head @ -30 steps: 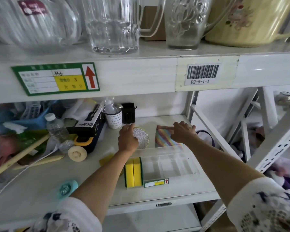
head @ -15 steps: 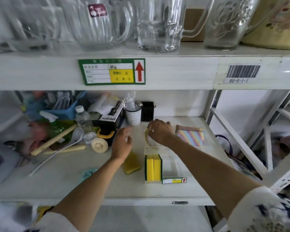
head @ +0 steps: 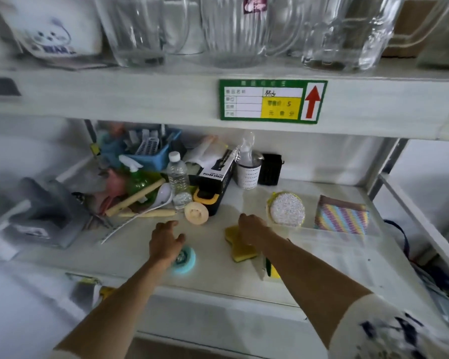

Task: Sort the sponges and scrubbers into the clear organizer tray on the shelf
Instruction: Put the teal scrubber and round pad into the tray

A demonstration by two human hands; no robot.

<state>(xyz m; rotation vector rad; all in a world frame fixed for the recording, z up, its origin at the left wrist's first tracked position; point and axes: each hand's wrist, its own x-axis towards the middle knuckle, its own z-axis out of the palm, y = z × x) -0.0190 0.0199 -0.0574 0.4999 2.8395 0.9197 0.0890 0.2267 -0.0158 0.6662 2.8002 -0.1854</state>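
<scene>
Round scrubber point(head: 285, 209) left of striped cloth point(head: 341, 215), behind organizer tray point(head: 347, 252); sponge point(head: 237, 243) further left.

Your yellow sponge point(head: 240, 246) looks soft, porous and matt. The round scrubber point(head: 287, 209) glitters like metallic mesh, and the striped cloth point(head: 341, 215) far right shimmers. The jugs point(head: 233, 29) above you are ribbed, glossy glass; the shelf point(head: 130, 244) is smooth painted white.

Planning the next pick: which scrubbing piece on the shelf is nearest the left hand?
The round teal scrubber, partly under the left hand. The loose yellow sponge sits under the right hand; the silver scrubber and striped cloth lie farther right.
</scene>
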